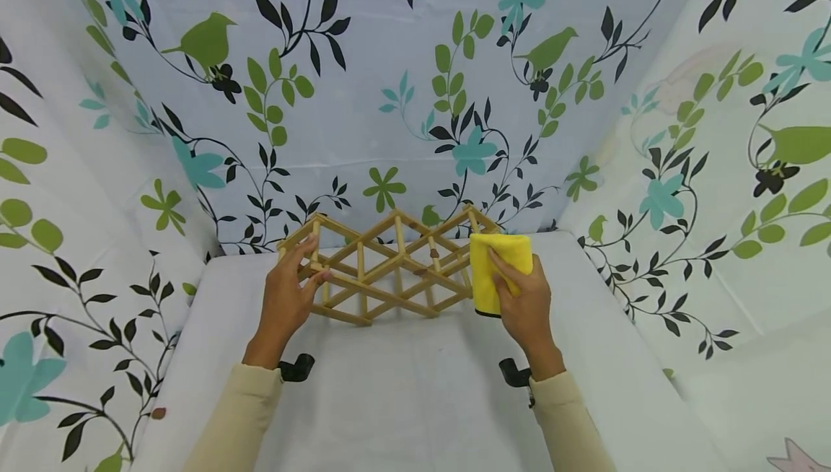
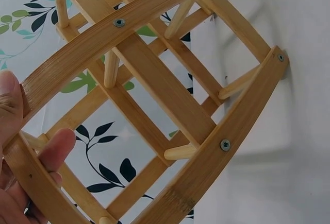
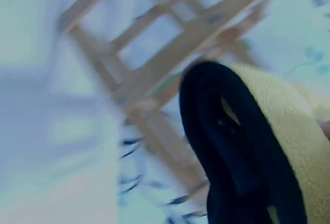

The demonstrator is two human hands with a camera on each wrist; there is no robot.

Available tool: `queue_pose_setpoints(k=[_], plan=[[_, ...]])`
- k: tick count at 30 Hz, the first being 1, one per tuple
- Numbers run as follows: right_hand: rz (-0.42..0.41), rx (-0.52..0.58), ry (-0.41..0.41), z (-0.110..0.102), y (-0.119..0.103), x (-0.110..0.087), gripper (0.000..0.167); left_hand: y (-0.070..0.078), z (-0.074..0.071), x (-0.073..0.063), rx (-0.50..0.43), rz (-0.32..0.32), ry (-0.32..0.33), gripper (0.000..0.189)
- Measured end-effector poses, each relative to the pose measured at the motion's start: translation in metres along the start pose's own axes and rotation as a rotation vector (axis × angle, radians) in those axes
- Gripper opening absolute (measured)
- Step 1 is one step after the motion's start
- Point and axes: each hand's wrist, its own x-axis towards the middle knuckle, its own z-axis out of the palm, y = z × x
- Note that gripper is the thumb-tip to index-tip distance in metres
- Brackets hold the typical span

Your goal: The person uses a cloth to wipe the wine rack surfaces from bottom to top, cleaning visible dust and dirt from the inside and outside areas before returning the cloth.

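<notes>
A light wooden lattice rack of crossed slats and round dowels stretches between the two hands. My left hand grips its left end, with thumb and fingers around a slat. Small metal rivets join the curved slats in the left wrist view. In my right hand is a folded yellow cloth with a black edge, held at the rack's right end. The right wrist view is blurred; the cloth covers much of it, its dark folded border facing the camera.
Beneath the rack is a white-covered table. Cloth printed with leaves, flowers and birds rises behind it and along both sides. A black wrist mount sits at the left cuff, another at the right.
</notes>
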Motion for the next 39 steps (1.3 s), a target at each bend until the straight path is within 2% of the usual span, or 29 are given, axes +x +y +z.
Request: queue_pose_setpoints(k=[2, 7, 12, 14, 16, 18, 20, 22, 24, 27, 29, 31, 32, 34, 37, 39], plan=[[0.012, -0.046, 0.015, 0.007, 0.015, -0.004, 0.050, -0.001, -0.001, -0.002, -0.004, -0.003, 0.003, 0.068], [0.066, -0.038, 0.090, 0.014, 0.046, -0.014, 0.048, -0.002, -0.001, -0.002, -0.014, -0.007, 0.006, 0.067], [0.272, -0.213, 0.110, 0.000, 0.077, -0.029, 0.049, 0.003, -0.001, -0.001, -0.010, -0.009, 0.007, 0.067], [0.302, -0.244, 0.117, -0.007, 0.078, -0.036, 0.050, 0.004, -0.001, -0.002, -0.002, -0.008, 0.008, 0.066], [0.250, -0.193, 0.151, -0.010, 0.068, -0.039, 0.052, 0.002, -0.001, -0.002, 0.001, -0.007, 0.012, 0.067], [0.139, -0.088, 0.184, -0.007, 0.051, -0.036, 0.053, 0.000, -0.001, -0.002, -0.001, -0.005, 0.015, 0.067], [0.041, 0.014, 0.170, -0.001, 0.037, -0.030, 0.054, -0.001, -0.001, -0.002, -0.005, -0.001, 0.017, 0.066], [-0.027, 0.026, 0.148, 0.008, 0.032, -0.023, 0.051, -0.002, 0.000, -0.002, -0.016, -0.001, 0.019, 0.066], [-0.032, -0.038, 0.137, 0.015, 0.037, -0.019, 0.046, -0.003, 0.002, -0.002, -0.016, -0.007, 0.018, 0.066], [0.080, -0.206, 0.169, 0.018, 0.055, -0.027, 0.044, -0.003, 0.004, -0.002, -0.014, -0.022, 0.012, 0.066], [0.184, -0.277, 0.180, 0.013, 0.067, -0.038, 0.046, -0.003, 0.005, -0.002, -0.012, -0.028, 0.004, 0.066], [0.229, -0.315, 0.194, 0.007, 0.072, -0.047, 0.051, -0.002, 0.006, -0.003, -0.015, -0.027, 0.000, 0.066], [0.217, -0.308, 0.206, 0.006, 0.071, -0.050, 0.052, -0.002, 0.006, -0.003, -0.015, -0.028, 0.000, 0.066], [0.134, -0.255, 0.235, 0.007, 0.065, -0.053, 0.053, -0.001, 0.005, -0.002, -0.015, -0.028, 0.008, 0.066], [-0.076, -0.143, 0.285, 0.020, 0.048, -0.047, 0.051, -0.001, 0.003, -0.002, -0.010, -0.038, 0.022, 0.066], [-0.190, -0.107, 0.289, 0.033, 0.038, -0.042, 0.050, 0.000, 0.003, -0.001, -0.012, -0.047, 0.027, 0.066]])
